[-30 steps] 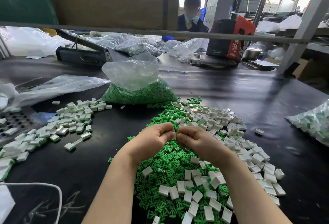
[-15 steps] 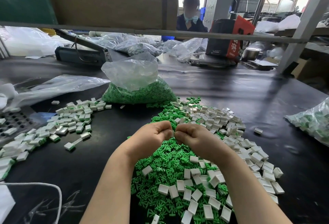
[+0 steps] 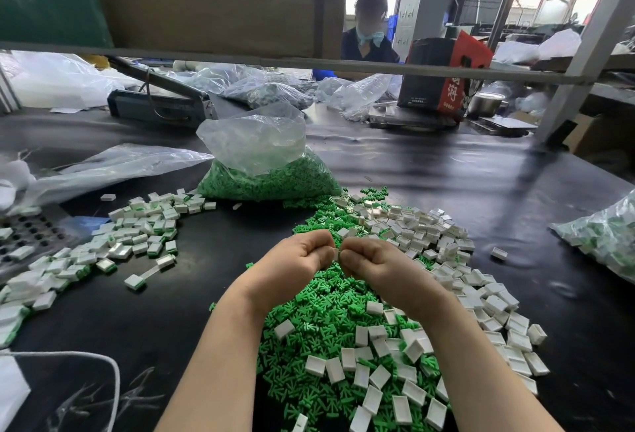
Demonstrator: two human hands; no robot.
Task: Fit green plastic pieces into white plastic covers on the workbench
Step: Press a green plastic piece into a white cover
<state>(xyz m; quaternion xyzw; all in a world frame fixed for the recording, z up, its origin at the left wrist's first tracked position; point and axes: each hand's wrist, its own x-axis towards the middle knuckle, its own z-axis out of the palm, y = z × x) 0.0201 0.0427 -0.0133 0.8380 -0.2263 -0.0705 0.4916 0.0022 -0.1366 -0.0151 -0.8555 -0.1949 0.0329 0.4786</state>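
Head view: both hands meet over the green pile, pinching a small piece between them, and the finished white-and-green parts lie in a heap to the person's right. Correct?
Not quite. In the head view the finished parts lie to the person's left. The rest holds: the left hand and right hand pinch a small piece over the green pile.

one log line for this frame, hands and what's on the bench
left hand + right hand: pinching one white cover together | below: loose green pieces | left: assembled pile
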